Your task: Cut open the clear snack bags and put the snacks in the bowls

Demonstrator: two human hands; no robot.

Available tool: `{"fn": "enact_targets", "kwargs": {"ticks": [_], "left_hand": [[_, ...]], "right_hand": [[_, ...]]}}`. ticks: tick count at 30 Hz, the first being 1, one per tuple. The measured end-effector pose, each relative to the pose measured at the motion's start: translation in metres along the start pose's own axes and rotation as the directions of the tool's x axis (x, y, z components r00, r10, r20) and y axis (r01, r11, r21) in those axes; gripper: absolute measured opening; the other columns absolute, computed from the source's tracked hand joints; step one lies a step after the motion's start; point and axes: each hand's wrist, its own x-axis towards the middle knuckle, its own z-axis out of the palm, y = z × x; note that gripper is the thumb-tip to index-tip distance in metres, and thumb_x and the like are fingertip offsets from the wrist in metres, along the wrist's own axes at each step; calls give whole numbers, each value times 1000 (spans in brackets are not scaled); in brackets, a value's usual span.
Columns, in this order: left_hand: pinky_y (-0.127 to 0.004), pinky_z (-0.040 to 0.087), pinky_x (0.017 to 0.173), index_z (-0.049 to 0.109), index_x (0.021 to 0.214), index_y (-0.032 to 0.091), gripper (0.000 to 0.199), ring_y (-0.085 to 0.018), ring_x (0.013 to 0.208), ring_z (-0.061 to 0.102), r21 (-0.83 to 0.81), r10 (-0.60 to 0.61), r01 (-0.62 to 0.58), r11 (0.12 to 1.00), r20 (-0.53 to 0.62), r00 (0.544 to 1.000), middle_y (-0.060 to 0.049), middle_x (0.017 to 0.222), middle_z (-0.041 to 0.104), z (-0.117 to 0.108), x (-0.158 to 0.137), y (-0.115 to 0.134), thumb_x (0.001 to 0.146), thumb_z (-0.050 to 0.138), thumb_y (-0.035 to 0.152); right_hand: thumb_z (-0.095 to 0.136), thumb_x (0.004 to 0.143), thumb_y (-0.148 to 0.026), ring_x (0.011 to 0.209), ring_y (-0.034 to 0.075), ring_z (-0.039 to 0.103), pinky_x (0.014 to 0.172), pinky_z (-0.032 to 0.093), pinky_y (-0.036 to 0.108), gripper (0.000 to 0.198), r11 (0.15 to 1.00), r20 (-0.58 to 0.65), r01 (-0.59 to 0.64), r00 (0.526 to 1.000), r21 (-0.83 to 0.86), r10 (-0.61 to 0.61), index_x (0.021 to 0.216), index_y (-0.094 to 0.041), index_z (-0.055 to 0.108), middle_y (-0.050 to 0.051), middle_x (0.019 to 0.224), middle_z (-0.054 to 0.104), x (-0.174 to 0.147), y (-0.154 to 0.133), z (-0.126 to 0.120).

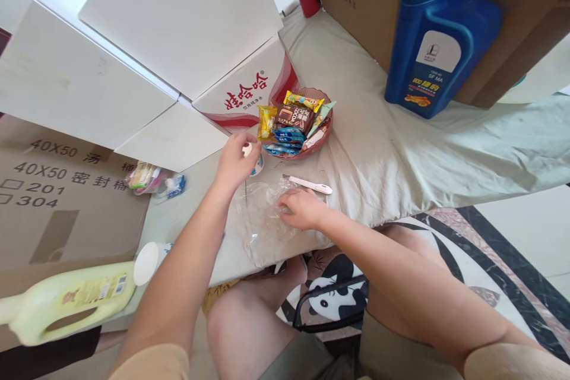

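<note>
Head view, left hand (236, 161): fingers bent at a paper cup (257, 166); cannot tell whether they grip it.
Right hand (303, 209): fingers curled on clear plastic wrapping (259, 217) near the table's (365, 160) near edge; cannot tell if pinching.
Utility knife (312, 184): just beyond the right hand.
Pink bowl (322, 140): farther from that edge, heaped with wrapped snacks (294, 119).

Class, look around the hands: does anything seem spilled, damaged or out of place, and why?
No spill shows. The crumpled clear plastic wrapping under the right hand looks untidy, and what appears to be a white utility knife lies loose, oddly close to that hand's fingers.
</note>
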Motion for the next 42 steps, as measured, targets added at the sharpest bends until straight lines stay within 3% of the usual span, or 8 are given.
{"fn": "enact_targets", "kwargs": {"ticks": [8,11,17,23,28,34,38,42], "left_hand": [[-49,41,116,59,133,23,64,-33,142,45,-66,105,-83,994,472,875,-12,149,53,9,-194,-30,74,77,42],[-50,40,117,65,125,23,44,-31,144,44,-114,95,-47,992,466,880,-11,151,52,22,-221,-51,83,68,35],[-40,55,93,66,78,21,15,-22,97,72,-281,-40,80,956,145,989,-8,103,76,17,-202,-99,83,52,22],[-30,52,73,56,71,21,8,-19,83,69,-515,-275,168,841,-137,952,-5,91,75,27,-165,-97,75,49,22],[-27,47,63,55,69,21,7,-15,68,62,-464,-178,138,875,-44,983,-3,86,74,43,-169,-90,74,50,18],[-33,52,78,55,74,23,11,-20,89,69,-441,-57,84,893,75,996,-6,104,76,56,-162,-80,74,49,14],[-33,53,78,57,75,23,12,-19,87,70,-455,-21,85,886,144,989,-5,106,76,59,-163,-77,76,51,12],[-32,53,74,57,76,22,12,-17,79,68,-474,-86,122,872,97,992,-5,108,76,54,-170,-85,76,52,11]], "right_hand": [[57,89,-30,127,31,56,105,39,47,32,995,-41,-19,999,-99,15,117,-20,69,12,126,69,-3,-3,8],[64,86,-37,133,31,51,107,37,49,46,988,-37,53,998,-145,-59,129,-22,63,12,137,62,-8,-3,16],[63,89,-47,146,35,36,115,29,53,56,953,21,142,990,-269,-142,137,-21,58,16,155,45,-17,-2,23],[74,78,-46,147,43,29,113,30,58,68,950,-101,2,994,-311,-36,139,-20,57,21,166,20,-11,1,22],[59,89,-31,144,37,34,113,28,55,22,930,-160,122,969,-346,-186,100,-21,75,12,155,45,-9,-1,22],[47,93,-29,104,27,63,93,46,41,26,952,-50,216,972,-217,-232,87,-20,71,12,104,72,-6,-9,21],[48,90,-28,98,23,68,91,50,38,23,983,-139,91,984,-158,-113,81,-19,67,15,145,55,-3,-8,23],[54,86,-32,98,25,70,88,52,40,20,990,-431,-96,901,-101,43,77,-19,66,16,158,39,-2,0,20]]}}
